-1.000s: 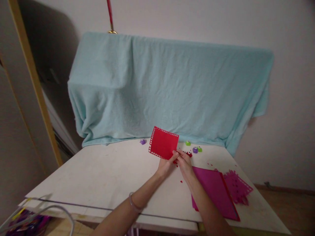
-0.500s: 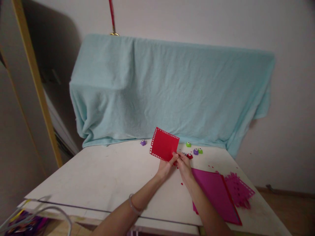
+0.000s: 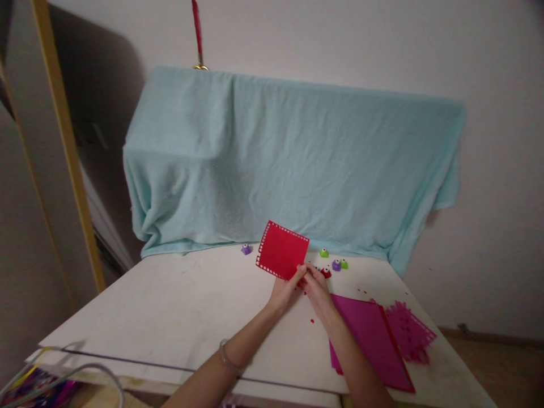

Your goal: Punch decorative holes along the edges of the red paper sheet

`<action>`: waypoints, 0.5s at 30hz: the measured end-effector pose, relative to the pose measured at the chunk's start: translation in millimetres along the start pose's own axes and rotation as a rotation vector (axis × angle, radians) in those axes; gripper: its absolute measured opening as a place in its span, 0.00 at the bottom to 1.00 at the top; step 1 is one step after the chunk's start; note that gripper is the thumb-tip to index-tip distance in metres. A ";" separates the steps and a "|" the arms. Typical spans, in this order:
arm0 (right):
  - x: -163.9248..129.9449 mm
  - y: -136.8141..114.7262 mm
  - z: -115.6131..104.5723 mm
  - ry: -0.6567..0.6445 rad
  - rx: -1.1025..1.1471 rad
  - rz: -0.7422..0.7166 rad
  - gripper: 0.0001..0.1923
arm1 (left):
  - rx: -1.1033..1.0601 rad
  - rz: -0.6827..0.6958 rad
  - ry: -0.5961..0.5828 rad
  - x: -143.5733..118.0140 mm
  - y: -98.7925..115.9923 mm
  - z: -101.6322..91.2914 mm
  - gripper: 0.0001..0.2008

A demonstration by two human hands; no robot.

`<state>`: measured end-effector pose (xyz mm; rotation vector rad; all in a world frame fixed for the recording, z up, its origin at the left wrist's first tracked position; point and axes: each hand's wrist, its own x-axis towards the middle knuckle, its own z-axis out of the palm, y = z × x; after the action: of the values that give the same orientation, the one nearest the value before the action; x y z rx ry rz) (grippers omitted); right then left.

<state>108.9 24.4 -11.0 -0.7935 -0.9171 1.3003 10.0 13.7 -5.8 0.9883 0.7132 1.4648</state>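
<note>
A red paper card [image 3: 281, 250] with small holes punched along its edges stands lifted above the white table [image 3: 178, 306]. My left hand [image 3: 285, 291] pinches its lower right corner from below. My right hand [image 3: 315, 288] closes on that same corner, over a small red punch [image 3: 325, 272] that is mostly hidden, so I cannot tell whether the fingers grip it. Tiny red paper bits [image 3: 311, 321] lie on the table under the hands.
Small purple [image 3: 246, 249] and green [image 3: 324, 253] punches sit along the table's back. Magenta sheets [image 3: 369, 335] and a punched magenta piece [image 3: 408, 333] lie at right. A light blue towel [image 3: 293, 164] drapes something behind the table. A yellow-edged panel [image 3: 63, 141] stands at left.
The hands and the red card have held their pose at the corner; the view has shifted slightly, and nothing was picked up or let go.
</note>
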 end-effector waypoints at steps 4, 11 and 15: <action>-2.1 -3.7 1.5 -0.023 0.006 0.039 0.18 | -0.176 -0.082 0.025 2.6 -5.0 1.9 0.24; -2.6 -6.1 1.3 0.000 -0.005 0.079 0.20 | -0.187 -0.126 0.039 9.3 -7.7 -2.2 0.24; -4.1 -6.6 0.9 -0.010 0.007 0.070 0.17 | -0.154 -0.117 0.035 9.6 -9.8 -4.2 0.23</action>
<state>110.9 19.5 -5.1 -0.8205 -0.8985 1.3692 11.1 25.0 -14.5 0.7925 0.6623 1.4144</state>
